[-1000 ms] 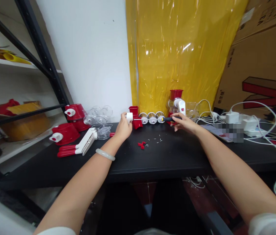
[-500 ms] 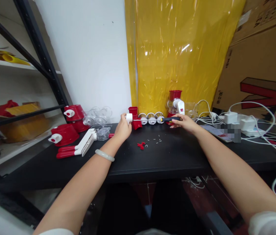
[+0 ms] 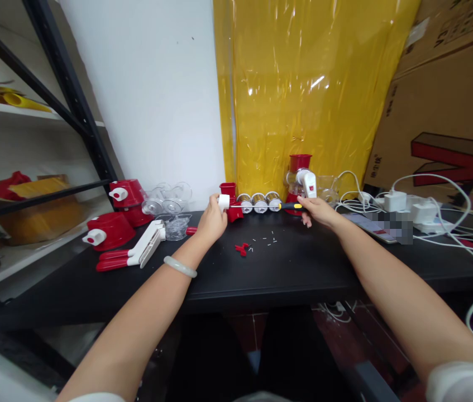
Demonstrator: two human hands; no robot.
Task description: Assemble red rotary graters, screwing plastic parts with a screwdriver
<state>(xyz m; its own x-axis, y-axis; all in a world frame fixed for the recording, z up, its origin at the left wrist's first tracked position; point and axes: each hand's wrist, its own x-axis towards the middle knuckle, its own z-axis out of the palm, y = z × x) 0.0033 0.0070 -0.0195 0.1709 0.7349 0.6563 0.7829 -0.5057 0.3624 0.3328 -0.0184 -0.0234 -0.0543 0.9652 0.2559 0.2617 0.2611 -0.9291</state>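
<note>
My left hand grips a small white round part above the black table. My right hand holds the black and yellow handle of a screwdriver by its end. The long shaft lies level and its tip meets the white part. Behind it stand several metal drums and a red part. On the table below are a small red piece and several tiny pale pins.
At the left are red bases, white and red handles and clear plastic parts. A red and white assembled device stands at the back. To the right lie a phone, chargers and white cables.
My right hand's fingers have shifted on the screwdriver handle, and more of its yellow shows. The white part and screwdriver have moved slightly right.
</note>
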